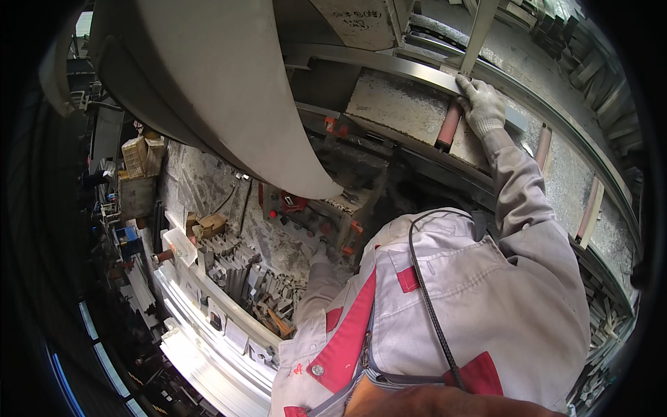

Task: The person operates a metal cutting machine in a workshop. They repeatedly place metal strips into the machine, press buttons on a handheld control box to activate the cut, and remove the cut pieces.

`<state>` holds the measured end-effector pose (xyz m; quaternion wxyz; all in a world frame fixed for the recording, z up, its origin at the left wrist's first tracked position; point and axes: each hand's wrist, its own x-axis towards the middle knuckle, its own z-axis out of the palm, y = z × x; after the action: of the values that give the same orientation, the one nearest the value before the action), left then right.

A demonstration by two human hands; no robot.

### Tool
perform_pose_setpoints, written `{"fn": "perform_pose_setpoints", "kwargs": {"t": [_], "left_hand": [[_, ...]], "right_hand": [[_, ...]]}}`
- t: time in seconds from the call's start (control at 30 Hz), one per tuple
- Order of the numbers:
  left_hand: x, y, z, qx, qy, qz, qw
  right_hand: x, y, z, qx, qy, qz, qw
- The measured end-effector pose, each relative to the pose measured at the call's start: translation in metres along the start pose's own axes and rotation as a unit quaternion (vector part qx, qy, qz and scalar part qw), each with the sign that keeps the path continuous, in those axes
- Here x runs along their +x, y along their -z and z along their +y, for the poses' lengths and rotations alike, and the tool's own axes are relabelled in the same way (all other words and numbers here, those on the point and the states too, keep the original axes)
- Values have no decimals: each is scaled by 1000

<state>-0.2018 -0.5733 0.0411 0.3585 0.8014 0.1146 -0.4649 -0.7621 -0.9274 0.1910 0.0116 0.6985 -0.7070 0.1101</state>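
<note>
R hand (pixel 481 104): gloved, fingers bent over metal bar (pixel 410 67), near red roller (pixel 449 126).
Bar: on far side of bed, L end lost past grey guard (pixel 215 90).
L hand (pixel 321 251): at control panel (pixel 297 229); small + dim, can't tell if fingers press or rest.
Risk: bar might skew if R hold slackens; fingers could pinch if it shifts.
</note>
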Motion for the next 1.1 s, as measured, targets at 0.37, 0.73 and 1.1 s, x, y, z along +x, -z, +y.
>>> {"fn": "perform_pose_setpoints", "kwargs": {"t": [0.37, 0.73, 1.1], "left_hand": [[20, 11, -46, 108, -234, 120, 959], [7, 63, -101, 172, -112, 59, 977], [13, 48, -105, 134, -90, 26, 986]], "right_hand": [[-1, -2, 1, 6, 9, 13, 1000], [0, 0, -1, -3, 1, 2, 1000], [0, -1, 2, 1, 9, 2, 1000]]}}
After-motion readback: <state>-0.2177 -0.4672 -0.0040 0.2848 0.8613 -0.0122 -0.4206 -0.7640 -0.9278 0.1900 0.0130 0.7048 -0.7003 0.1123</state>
